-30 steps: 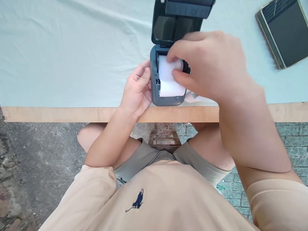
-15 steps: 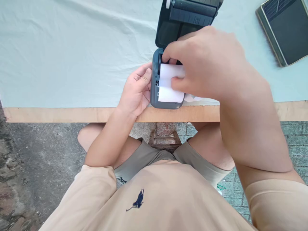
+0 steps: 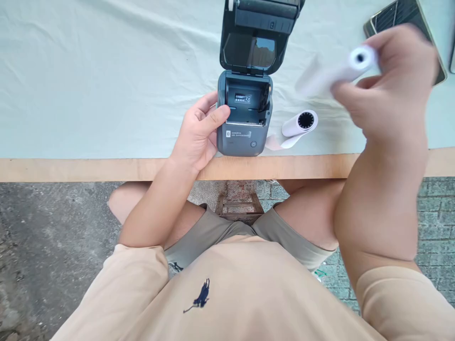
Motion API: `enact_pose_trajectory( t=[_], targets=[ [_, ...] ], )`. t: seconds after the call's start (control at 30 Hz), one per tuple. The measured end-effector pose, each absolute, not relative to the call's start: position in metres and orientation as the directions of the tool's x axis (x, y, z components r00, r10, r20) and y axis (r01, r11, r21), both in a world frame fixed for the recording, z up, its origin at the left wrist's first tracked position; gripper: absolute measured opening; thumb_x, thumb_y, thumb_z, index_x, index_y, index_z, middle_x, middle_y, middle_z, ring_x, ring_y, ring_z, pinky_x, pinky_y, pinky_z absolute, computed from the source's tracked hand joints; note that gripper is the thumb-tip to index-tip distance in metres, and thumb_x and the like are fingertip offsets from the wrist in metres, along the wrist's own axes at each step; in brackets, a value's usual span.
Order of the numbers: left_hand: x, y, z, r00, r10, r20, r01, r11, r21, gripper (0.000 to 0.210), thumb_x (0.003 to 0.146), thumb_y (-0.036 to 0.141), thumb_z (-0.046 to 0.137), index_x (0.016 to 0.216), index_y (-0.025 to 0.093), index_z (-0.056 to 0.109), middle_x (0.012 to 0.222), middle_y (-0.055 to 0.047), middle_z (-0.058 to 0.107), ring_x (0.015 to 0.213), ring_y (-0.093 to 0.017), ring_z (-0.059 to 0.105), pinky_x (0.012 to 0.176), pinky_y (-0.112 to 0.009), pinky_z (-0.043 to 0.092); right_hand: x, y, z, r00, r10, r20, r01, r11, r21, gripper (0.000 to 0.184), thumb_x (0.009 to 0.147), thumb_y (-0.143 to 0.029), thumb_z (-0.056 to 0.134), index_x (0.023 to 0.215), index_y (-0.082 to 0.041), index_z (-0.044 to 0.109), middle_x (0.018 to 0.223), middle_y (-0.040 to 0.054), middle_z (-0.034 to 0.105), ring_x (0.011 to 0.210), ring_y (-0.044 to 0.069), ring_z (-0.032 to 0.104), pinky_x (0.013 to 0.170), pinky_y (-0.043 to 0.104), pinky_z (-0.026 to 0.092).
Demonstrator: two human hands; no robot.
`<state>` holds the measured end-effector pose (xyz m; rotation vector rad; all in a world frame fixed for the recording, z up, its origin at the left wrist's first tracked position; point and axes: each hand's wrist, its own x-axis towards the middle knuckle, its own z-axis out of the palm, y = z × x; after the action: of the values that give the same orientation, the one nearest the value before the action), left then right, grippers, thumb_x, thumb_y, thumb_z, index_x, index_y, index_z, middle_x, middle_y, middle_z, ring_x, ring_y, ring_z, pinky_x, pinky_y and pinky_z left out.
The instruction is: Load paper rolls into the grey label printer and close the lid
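A dark grey label printer (image 3: 241, 137) stands near the table's front edge with its lid (image 3: 256, 42) swung up, its paper bay bare inside. My left hand (image 3: 201, 128) grips the printer by its left side, thumb on the rim of the bay. Off to the right, my right hand (image 3: 398, 80) holds a white paper roll (image 3: 362, 59) above the table; its loose end is smeared by motion. Between the printer and that hand, a second paper roll (image 3: 291, 125) with a dark toothed core lies on the cloth, its end partly unwound.
Behind my right hand lies a dark flat device (image 3: 428, 42) with a metallic frame, partly covered. Another dark edge shows at the far right. A pale cloth (image 3: 106, 85) covers the table, whose wooden front edge (image 3: 88, 169) runs just above my legs.
My right hand has lifted the paper roll out of the printer and carried it right. The second roll beside the printer has come into sight. My left hand still holds the printer.
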<state>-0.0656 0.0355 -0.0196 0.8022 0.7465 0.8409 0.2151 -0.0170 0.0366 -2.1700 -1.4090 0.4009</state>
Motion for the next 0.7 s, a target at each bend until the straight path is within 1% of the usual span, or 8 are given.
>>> enact_pose_trajectory(
  t=[0.1,0.2,0.27,0.37,0.43,0.5,0.57,0.7],
  targets=[
    [-0.065,0.036,-0.019,0.463,0.852,-0.243,-0.346,0.426,0.836,0.040,0.077,0.042,0.088,0.109,0.022,0.073,0.109,-0.004,0.082,0.128,-0.031,0.075,0.103,-0.041,0.068,0.214,-0.029,0.040,0.418,0.907,-0.054,0.754,-0.380,-0.536,0.043,0.071,-0.007,0.074,0.111,-0.025,0.070,0.112,0.0020,0.073,0.067,0.009,0.056,0.064,0.031,0.042],
    [-0.065,0.036,-0.018,0.470,0.845,-0.256,-0.340,0.441,0.831,0.042,0.076,0.043,0.090,0.109,0.022,0.074,0.112,-0.004,0.081,0.130,-0.031,0.074,0.102,-0.041,0.069,0.211,-0.051,0.062,0.310,0.947,0.082,0.802,-0.214,-0.557,0.041,0.082,-0.022,0.075,0.122,-0.028,0.066,0.133,0.0067,0.069,0.079,0.014,0.064,0.063,0.032,0.045],
    [-0.066,0.036,-0.017,0.472,0.840,-0.268,-0.332,0.451,0.828,0.045,0.075,0.045,0.092,0.110,0.022,0.074,0.114,-0.004,0.081,0.133,-0.032,0.072,0.106,-0.043,0.068,0.210,-0.062,0.071,0.171,0.981,0.090,0.854,-0.102,-0.510,0.025,0.086,-0.034,0.073,0.110,-0.027,0.067,0.123,0.0072,0.072,0.073,0.015,0.064,0.062,0.035,0.046],
    [-0.067,0.037,-0.015,0.483,0.830,-0.279,-0.315,0.462,0.829,0.052,0.071,0.047,0.096,0.111,0.023,0.074,0.118,-0.004,0.081,0.139,-0.036,0.067,0.113,-0.049,0.064,0.206,-0.064,0.063,-0.017,0.993,-0.116,0.913,-0.031,-0.406,0.041,0.083,-0.046,0.076,0.118,-0.027,0.068,0.100,0.0050,0.075,0.061,0.017,0.059,0.065,0.040,0.046],
    [-0.067,0.037,-0.014,0.495,0.823,-0.280,-0.283,0.457,0.843,0.054,0.071,0.051,0.097,0.112,0.026,0.073,0.123,-0.003,0.081,0.146,-0.037,0.061,0.118,-0.050,0.061,0.201,-0.057,0.052,-0.033,0.978,-0.206,0.935,-0.043,-0.353,0.052,0.081,-0.046,0.077,0.128,-0.027,0.068,0.084,0.0034,0.072,0.062,0.020,0.060,0.065,0.040,0.045],
    [-0.068,0.037,-0.013,0.493,0.821,-0.286,-0.249,0.449,0.858,0.053,0.073,0.053,0.095,0.113,0.027,0.072,0.126,-0.002,0.080,0.150,-0.037,0.057,0.120,-0.051,0.059,0.196,-0.051,0.045,-0.003,0.970,-0.245,0.937,-0.083,-0.339,0.042,0.083,-0.042,0.074,0.122,-0.027,0.070,0.074,0.0021,0.067,0.064,0.022,0.061,0.065,0.039,0.044],
    [-0.067,0.037,-0.013,0.477,0.828,-0.296,-0.238,0.445,0.863,0.051,0.075,0.054,0.093,0.113,0.027,0.072,0.127,-0.002,0.080,0.148,-0.037,0.059,0.119,-0.052,0.060,0.191,-0.047,0.046,-0.014,0.972,-0.234,0.906,-0.087,-0.415,0.027,0.085,-0.038,0.072,0.110,-0.027,0.071,0.080,0.0025,0.070,0.069,0.021,0.063,0.067,0.038,0.046],
    [-0.067,0.037,-0.015,0.484,0.822,-0.300,-0.256,0.461,0.850,0.047,0.076,0.050,0.092,0.112,0.027,0.073,0.128,-0.002,0.079,0.139,-0.035,0.068,0.115,-0.051,0.063,0.183,-0.052,0.065,-0.225,0.971,-0.079,0.646,0.088,-0.758,0.018,0.084,-0.028,0.070,0.102,-0.028,0.067,0.096,0.0005,0.075,0.082,0.019,0.068,0.072,0.035,0.052]
  ],
)
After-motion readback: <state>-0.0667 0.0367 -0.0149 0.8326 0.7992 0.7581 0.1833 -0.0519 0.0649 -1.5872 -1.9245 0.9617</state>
